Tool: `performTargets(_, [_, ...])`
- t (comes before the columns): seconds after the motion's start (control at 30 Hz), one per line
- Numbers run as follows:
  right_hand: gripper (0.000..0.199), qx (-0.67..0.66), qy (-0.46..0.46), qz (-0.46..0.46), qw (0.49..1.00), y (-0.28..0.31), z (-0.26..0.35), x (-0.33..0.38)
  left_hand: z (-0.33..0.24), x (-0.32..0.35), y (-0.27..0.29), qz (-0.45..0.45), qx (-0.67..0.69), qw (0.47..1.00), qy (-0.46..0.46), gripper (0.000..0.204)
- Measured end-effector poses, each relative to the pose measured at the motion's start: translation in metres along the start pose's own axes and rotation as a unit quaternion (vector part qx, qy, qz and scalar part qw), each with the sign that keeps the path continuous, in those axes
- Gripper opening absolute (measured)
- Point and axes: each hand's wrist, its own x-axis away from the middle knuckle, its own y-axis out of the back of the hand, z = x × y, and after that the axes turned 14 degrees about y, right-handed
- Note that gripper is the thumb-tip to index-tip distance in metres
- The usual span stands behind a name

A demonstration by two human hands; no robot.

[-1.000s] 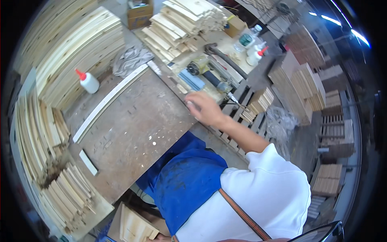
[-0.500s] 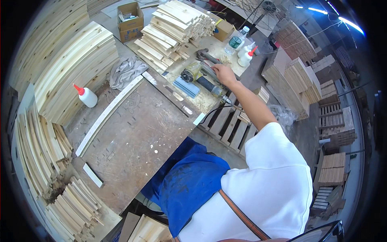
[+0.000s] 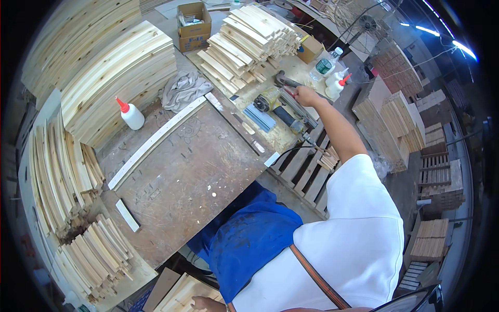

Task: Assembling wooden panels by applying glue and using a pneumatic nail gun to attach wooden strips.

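My right hand [image 3: 305, 97] is closed at the far right of the workbench, beside a yellow and black nail gun [image 3: 270, 100]. A small reddish thing shows at its fingertips, too small to name. A hammer [image 3: 285, 79] lies just beyond the fingers. Strips of blue-grey staples or nails [image 3: 260, 117] lie next to the nail gun. At the lower edge my left hand [image 3: 208, 304] shows in part, by pale boards [image 3: 182, 292] below the bench; its fingers are mostly hidden. A curved wooden strip [image 3: 156, 140] rests on the brown bench top [image 3: 176, 208].
Stacks of curved boards [image 3: 119, 78] and slats [image 3: 249, 39] line the far and left sides. A white glue bottle with a red tip [image 3: 132, 117] stands by a grey cloth [image 3: 185, 91]. A short white block [image 3: 127, 215] lies near left. A pallet [image 3: 301, 174] is right of the bench.
The view has shifted, so the bench appears farther right and lower. My left hand has come into view at the lower edge. My right hand stays beside the nail gun, a reddish thing now showing at its fingertips.
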Motion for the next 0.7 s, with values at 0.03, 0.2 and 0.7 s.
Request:
performTargets(0.03, [0.027, 0.017, -0.004, 0.007, 1.0, 0.003, 0.004, -0.004, 0.011, 0.004, 0.0, -0.016, -0.018, 1.0, 0.004, 0.053])
performTargets(0.2, [0.054, 0.051, -0.046, -0.069, 0.995, -0.002, -0.007, -0.011, 0.046, -0.036, -0.028, 0.046, 0.068, 0.984, -0.159, 0.059])
performTargets(0.7, [0.053, 0.118, 0.036, -0.26, 0.958, 0.051, 0.021, -0.011, -0.172, 0.201, 0.071, -0.016, 0.301, 0.925, -0.232, 0.047])
